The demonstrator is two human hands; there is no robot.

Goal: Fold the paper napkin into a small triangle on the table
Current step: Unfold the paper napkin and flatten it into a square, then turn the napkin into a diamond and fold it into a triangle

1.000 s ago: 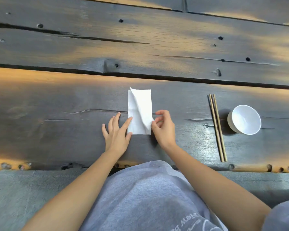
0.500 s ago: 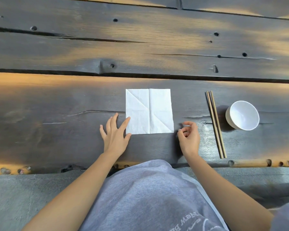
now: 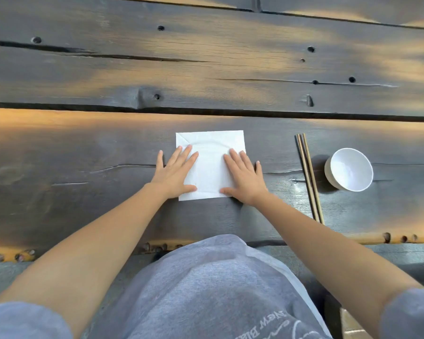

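- Paper napkin (image 3: 210, 165): white, spread open as a square, flat on dark wood table (image 3: 83, 167), near front edge.
- L hand (image 3: 175, 171): palm down on napkin's left side, fingers splayed, gripping nothing.
- R hand (image 3: 244, 176): same on right side.
- Chopsticks (image 3: 309, 177) & white bowl (image 3: 349, 169) off to the right, apart from napkin.

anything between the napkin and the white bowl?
Yes. In the head view, a pair of chopsticks lies on the table between the napkin and the bowl, running front to back. The right hand overlaps the napkin's right edge.
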